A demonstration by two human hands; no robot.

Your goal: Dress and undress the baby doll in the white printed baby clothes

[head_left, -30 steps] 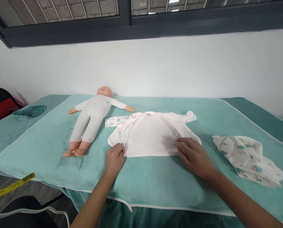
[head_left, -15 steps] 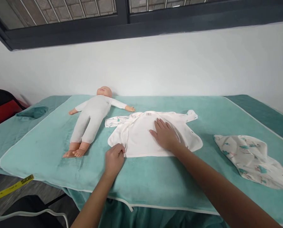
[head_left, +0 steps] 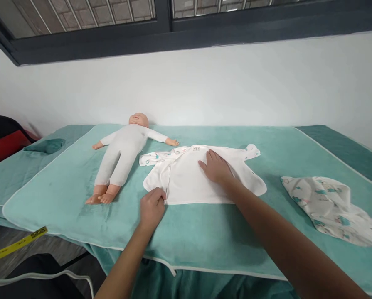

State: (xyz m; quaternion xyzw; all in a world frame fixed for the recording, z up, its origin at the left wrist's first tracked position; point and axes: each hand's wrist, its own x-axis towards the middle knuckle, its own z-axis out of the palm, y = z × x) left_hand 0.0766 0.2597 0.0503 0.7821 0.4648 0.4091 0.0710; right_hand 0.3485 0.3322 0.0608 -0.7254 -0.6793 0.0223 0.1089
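A white baby shirt [head_left: 186, 178] with printed sleeves lies spread open on the green blanket [head_left: 204, 236], its inside facing up. My left hand [head_left: 152, 207] is closed at the shirt's lower left hem, pinching the fabric's edge. Flat on the middle of the shirt rests my right hand [head_left: 216, 167], its thumb apart from the fingers. To the left of the shirt, a baby doll [head_left: 125, 145] in a white body suit lies on its back with arms out; one of its hands is close to the left sleeve.
A crumpled white printed cloth [head_left: 332, 207] lies on the blanket at the right. Behind the bed rises a white wall [head_left: 220, 91] under a dark window frame [head_left: 167, 39]. A red and black object [head_left: 5, 145] stands at the far left, and yellow tape [head_left: 17, 245] hangs lower left.
My right hand has slid slightly up and right over the shirt, its fingers drawn closer together. My left hand stays at the hem. The view has shifted a little.
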